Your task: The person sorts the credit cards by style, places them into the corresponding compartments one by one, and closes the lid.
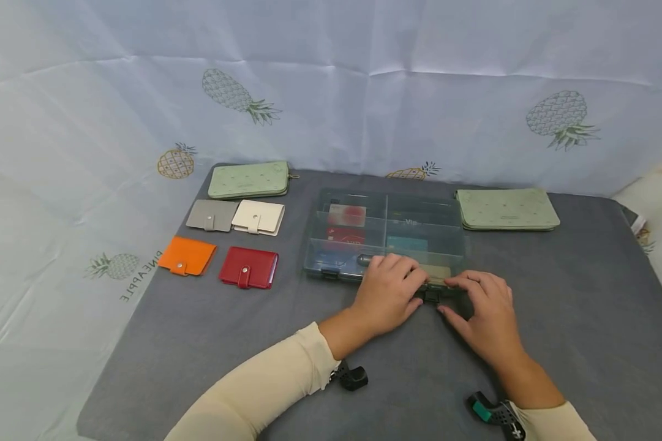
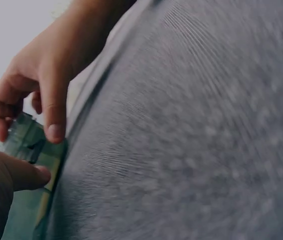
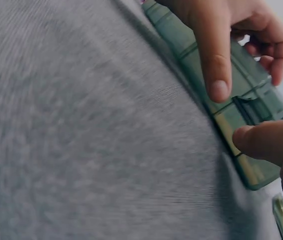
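Observation:
A translucent dark-green compartment box [image 1: 313, 260] lies with its lid down on the grey table. Cards show through the lid, among them a red card [image 1: 346, 235] and a teal card [image 1: 406, 243], plus a small dark rounded piece [image 1: 365, 260]. My left hand [image 1: 388, 291] grips the front edge beside the right-hand latch [image 1: 432, 296], fingers over the lid and thumb on the front wall. On that latch's other side, my right hand [image 1: 487, 312] holds the same edge between fingers and thumb. Both thumbs flank the latch [image 3: 251, 110] in the right wrist view.
Left of the box lie a green wallet [image 1: 248, 180], a grey card holder [image 1: 212, 215], a cream one [image 1: 258, 217], an orange one [image 1: 187, 255] and a red one [image 1: 248, 267]. Another green wallet [image 1: 507, 209] lies close at its right. A pineapple-print cloth [image 1: 331, 116] hangs behind.

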Demonstrator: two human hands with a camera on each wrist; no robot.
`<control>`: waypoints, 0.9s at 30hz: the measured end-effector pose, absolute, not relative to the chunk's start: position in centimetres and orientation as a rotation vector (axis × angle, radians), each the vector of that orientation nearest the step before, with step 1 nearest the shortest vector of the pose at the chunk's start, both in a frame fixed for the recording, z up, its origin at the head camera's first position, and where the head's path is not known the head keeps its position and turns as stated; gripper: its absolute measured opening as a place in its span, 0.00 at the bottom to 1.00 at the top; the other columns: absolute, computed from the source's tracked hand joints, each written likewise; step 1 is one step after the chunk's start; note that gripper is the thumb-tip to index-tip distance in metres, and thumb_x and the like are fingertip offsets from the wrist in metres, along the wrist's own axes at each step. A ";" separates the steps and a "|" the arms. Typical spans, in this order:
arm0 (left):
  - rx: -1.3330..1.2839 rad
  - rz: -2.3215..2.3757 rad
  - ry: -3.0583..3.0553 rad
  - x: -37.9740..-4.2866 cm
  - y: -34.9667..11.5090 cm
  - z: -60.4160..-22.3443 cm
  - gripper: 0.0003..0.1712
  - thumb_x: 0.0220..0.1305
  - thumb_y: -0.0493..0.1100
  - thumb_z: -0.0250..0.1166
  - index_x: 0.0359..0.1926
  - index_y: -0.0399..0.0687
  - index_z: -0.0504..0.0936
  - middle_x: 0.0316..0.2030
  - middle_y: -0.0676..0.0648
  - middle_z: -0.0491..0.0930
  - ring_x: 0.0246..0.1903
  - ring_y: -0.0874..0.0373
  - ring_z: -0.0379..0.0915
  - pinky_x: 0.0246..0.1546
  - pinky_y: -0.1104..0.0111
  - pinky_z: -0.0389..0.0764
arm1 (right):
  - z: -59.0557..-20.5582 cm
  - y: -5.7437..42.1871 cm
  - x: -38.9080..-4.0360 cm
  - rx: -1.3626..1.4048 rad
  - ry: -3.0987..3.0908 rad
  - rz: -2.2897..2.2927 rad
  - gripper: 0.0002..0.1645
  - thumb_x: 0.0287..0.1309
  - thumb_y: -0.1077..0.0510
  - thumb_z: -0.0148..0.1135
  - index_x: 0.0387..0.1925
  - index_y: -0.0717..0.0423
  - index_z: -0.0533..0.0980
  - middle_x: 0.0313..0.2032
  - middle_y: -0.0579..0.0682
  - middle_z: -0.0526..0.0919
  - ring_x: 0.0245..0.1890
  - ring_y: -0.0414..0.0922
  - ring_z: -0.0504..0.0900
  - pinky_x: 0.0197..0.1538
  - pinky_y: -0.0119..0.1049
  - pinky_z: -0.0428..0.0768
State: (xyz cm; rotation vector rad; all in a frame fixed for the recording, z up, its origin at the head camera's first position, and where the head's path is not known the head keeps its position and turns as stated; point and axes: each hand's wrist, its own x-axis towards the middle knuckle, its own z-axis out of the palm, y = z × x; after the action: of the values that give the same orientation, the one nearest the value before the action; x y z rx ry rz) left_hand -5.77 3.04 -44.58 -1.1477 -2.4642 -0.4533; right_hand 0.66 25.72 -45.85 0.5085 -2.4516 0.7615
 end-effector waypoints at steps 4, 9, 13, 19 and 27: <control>-1.107 -0.423 -2.445 -5.8 3.5 -44.9 0.21 0.59 0.58 0.81 0.51 0.64 0.85 0.50 0.58 0.82 0.51 0.58 0.76 0.47 0.62 0.75 | -46.2 25.5 0.4 0.490 -2.427 0.770 0.29 0.46 0.60 0.86 0.49 0.64 0.82 0.47 0.65 0.79 0.47 0.69 0.73 0.51 0.66 0.63; -1.076 -0.484 -2.464 -5.8 3.4 -44.6 0.21 0.59 0.62 0.81 0.49 0.65 0.86 0.48 0.59 0.82 0.48 0.59 0.77 0.45 0.63 0.75 | -46.3 25.5 0.0 0.485 -2.397 0.835 0.36 0.71 0.31 0.63 0.47 0.63 0.83 0.45 0.63 0.80 0.46 0.66 0.74 0.54 0.63 0.63; -1.054 -0.551 -2.499 -5.8 3.3 -44.1 0.19 0.61 0.64 0.79 0.48 0.65 0.87 0.47 0.59 0.83 0.46 0.60 0.77 0.44 0.63 0.75 | -46.1 25.6 -0.1 0.477 -2.399 0.889 0.41 0.70 0.26 0.59 0.48 0.63 0.84 0.44 0.61 0.82 0.46 0.62 0.76 0.56 0.58 0.63; -1.014 -0.576 -2.540 -5.8 3.6 -43.8 0.16 0.64 0.64 0.76 0.46 0.66 0.88 0.46 0.60 0.84 0.45 0.62 0.77 0.43 0.64 0.74 | -46.1 25.7 -0.3 0.450 -2.388 0.923 0.38 0.74 0.28 0.57 0.47 0.60 0.86 0.42 0.58 0.82 0.45 0.60 0.74 0.54 0.53 0.64; -0.989 -0.565 -2.507 -5.8 3.7 -43.9 0.14 0.65 0.63 0.76 0.45 0.67 0.89 0.45 0.61 0.84 0.44 0.62 0.77 0.43 0.65 0.75 | -46.4 25.3 -0.9 0.482 -2.303 0.880 0.34 0.75 0.34 0.61 0.41 0.63 0.87 0.38 0.60 0.81 0.40 0.60 0.75 0.53 0.51 0.64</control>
State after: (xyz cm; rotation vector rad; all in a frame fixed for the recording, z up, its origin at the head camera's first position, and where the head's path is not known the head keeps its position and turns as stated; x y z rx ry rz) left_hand -5.78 3.73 -43.93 -0.9895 -2.5072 -0.5650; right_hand -0.86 25.33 -46.36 0.4821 -2.3030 0.8804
